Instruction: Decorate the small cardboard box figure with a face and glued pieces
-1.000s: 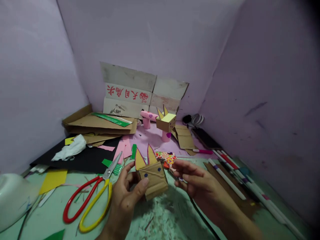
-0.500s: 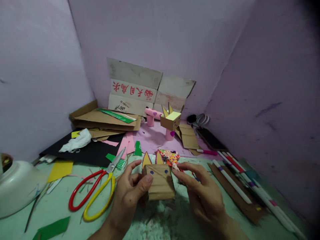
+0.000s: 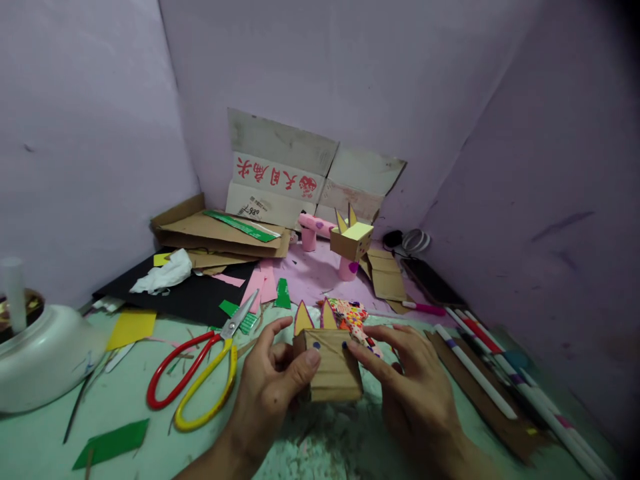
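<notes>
A small brown cardboard box head (image 3: pixel 334 367) with two yellow pointed ears and two dark dot eyes rests low over the green table. My left hand (image 3: pixel 273 390) grips its left side, thumb laid on the front face. My right hand (image 3: pixel 415 393) touches its right side, fingertips near the right eye, fingers curled but loose. Just behind the box lies a piece of flowered paper (image 3: pixel 353 315). Further back stands a second box head (image 3: pixel 351 241) with a yellow top, on a pink tube.
Red-and-yellow scissors (image 3: pixel 200 377) lie left of my hands. A white bowl (image 3: pixel 43 360) sits at the far left. Several markers (image 3: pixel 480 373) and a cardboard strip lie at the right. Cardboard sheets, black paper, crumpled tissue and paper scraps fill the back corner against the walls.
The box has come down toward the table and turned squarer to me. My right hand has moved in from the side and now touches it. The view has shifted.
</notes>
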The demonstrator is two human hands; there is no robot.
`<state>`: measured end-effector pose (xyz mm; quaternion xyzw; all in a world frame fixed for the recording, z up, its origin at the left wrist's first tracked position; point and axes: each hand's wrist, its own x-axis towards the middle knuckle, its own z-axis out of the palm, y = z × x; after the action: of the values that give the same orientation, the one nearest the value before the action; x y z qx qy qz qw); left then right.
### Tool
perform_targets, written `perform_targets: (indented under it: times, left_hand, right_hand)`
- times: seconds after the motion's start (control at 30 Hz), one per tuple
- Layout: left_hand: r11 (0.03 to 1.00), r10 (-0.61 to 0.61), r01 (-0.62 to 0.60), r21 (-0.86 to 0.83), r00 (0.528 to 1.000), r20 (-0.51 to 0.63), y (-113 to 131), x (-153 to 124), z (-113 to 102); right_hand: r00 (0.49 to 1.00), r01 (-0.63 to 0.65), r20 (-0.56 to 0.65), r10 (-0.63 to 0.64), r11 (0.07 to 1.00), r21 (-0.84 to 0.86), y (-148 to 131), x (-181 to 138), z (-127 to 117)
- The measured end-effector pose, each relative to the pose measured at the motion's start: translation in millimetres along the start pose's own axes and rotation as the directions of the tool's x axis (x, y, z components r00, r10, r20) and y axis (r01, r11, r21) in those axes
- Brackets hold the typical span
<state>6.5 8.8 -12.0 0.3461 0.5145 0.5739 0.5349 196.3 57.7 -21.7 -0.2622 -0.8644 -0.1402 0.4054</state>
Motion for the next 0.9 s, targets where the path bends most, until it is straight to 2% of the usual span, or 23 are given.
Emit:
perform_targets:
  times: [0.3,0.5,0.67,0.77,0.83,0.9]
  left_hand:
    - [1.0,-0.005,0.005,-0.028,1.0,0.001,0.1,-0.3,0.1]
    - [0.999,0.042,-0.042,-0.009,0.999,0.006,-2.0,0.2,0.9]
    - [0.998,0.066,-0.066,-0.024,0.998,0.023,-0.7,0.7,1.3]
    - [0.999,0.029,-0.029,-0.02,1.0,0.009,-0.4,2.2,-0.1]
    - [1.0,0.01,-0.01,-0.004,1.0,-0.001,-0.6,3.3,-1.0]
    - [1.0,0.013,-0.013,-0.002,1.0,-0.008,-0.5,3.6,-1.2]
  right_hand:
    - [0.999,0.002,0.035,-0.001,1.0,-0.021,-0.2,-0.5,-0.9]
    - [1.0,0.004,0.027,-0.003,0.999,-0.037,-2.4,2.1,-1.4]
    - [0.999,-0.049,0.021,0.047,0.989,0.141,-4.2,-1.7,1.6]
    - [0.996,-0.092,0.035,0.087,0.971,0.219,-5.8,-5.4,2.4]
    - [0.988,-0.15,0.013,0.153,0.945,0.29,-8.2,-6.6,1.9]
    - [0.957,-0.264,0.004,0.289,0.869,0.418,-10.9,-6.6,1.3]
